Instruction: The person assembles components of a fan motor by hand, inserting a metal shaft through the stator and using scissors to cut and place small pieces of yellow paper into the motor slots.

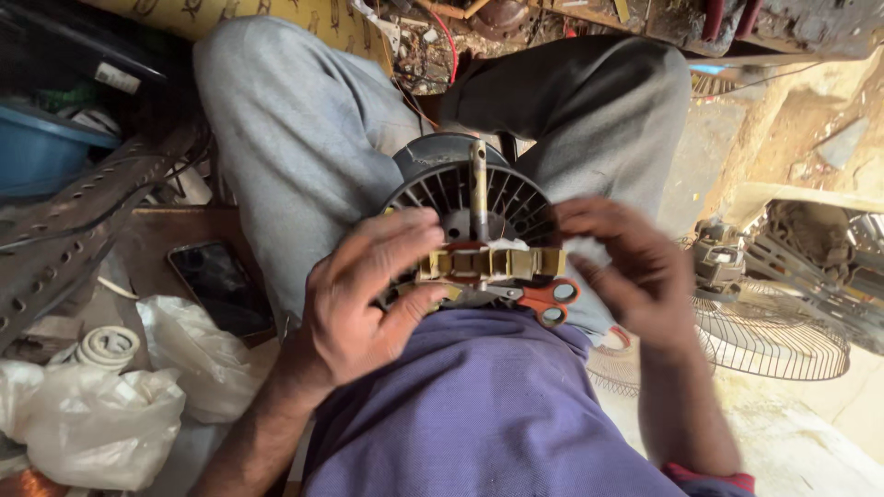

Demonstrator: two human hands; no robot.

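A black fan motor housing (460, 184) with a metal shaft (479, 189) rests on my lap between my knees. In front of it sits a stator core (488, 262) with yellowed insulation and copper-coloured parts. My left hand (364, 294) grips the left side of the stator, fingers curled over its top. My right hand (631, 267) is at the stator's right end, fingers bent and blurred; what it pinches I cannot tell. Orange-handled scissors (548, 299) lie on my lap just below the stator.
A dark phone (216, 285) lies on a board at left. White plastic bags (101, 414) and a coiled bulb (109, 348) sit at lower left. A wire fan guard (773, 331) and fan parts stand at right. A blue tub (37, 147) is upper left.
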